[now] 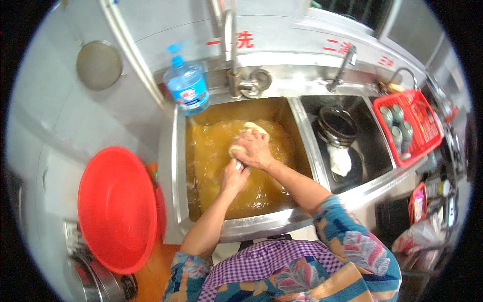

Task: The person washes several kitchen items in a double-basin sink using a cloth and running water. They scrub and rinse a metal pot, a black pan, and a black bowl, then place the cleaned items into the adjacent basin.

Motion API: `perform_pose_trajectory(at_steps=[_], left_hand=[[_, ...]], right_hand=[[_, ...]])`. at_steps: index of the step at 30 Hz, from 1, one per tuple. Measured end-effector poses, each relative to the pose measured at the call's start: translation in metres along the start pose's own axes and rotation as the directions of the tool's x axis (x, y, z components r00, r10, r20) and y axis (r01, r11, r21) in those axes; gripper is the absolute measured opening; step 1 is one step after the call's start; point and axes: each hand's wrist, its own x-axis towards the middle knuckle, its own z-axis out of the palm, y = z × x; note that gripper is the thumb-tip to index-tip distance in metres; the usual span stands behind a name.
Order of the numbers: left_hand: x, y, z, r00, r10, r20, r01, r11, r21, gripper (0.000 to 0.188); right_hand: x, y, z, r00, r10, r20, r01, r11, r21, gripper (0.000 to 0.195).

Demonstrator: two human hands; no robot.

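Observation:
Both hands are over the left basin of a steel sink (315, 151), which holds murky yellow-brown water (211, 177). My left hand (234, 175) grips a shiny metal handle or utensil end (239, 164); the rest of that object is hidden. Just above it, my right hand (253, 148) presses a pale yellowish cloth or sponge (251, 126) against the object, fingers spread over it. Parts of the cloth show above and to the left of my right hand.
A faucet (232, 56) and a blue detergent bottle (188, 88) stand behind the basin. The dark middle basin holds a pot (337, 126) and a white item (340, 160). A red basket (422, 128) with several jars or cups lies right; a red tub (117, 211) stands left.

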Motion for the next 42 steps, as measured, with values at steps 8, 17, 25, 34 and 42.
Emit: perform_pose_trajectory(at_steps=[8, 17, 25, 34, 42], left_hand=[[-0.001, -0.012, -0.021, 0.992, -0.118, 0.032, 0.118, 0.993, 0.006, 0.039], [-0.005, -0.033, -0.056, 0.945, 0.238, 0.223, -0.283, 0.939, 0.196, 0.038], [-0.014, -0.035, -0.053, 0.841, 0.392, 0.373, -0.515, 0.793, 0.327, 0.035], [-0.018, -0.045, -0.047, 0.745, 0.535, 0.399, -0.653, 0.707, 0.271, 0.029], [-0.004, -0.044, -0.055, 0.882, 0.236, 0.409, -0.378, 0.872, 0.311, 0.038]], right_hand=[[0.04, 0.106, 0.065, 0.943, 0.147, 0.298, -0.248, 0.909, 0.336, 0.034], [-0.038, 0.189, 0.146, 0.543, 0.232, 0.807, -0.783, -0.209, 0.586, 0.025], [-0.029, 0.009, 0.029, 0.911, -0.155, 0.382, -0.044, 0.885, 0.463, 0.025], [-0.021, 0.073, 0.09, 0.861, -0.211, 0.463, 0.107, 0.965, 0.24, 0.044], [-0.023, 0.141, 0.112, 0.663, 0.423, 0.618, -0.595, 0.799, 0.091, 0.036]])
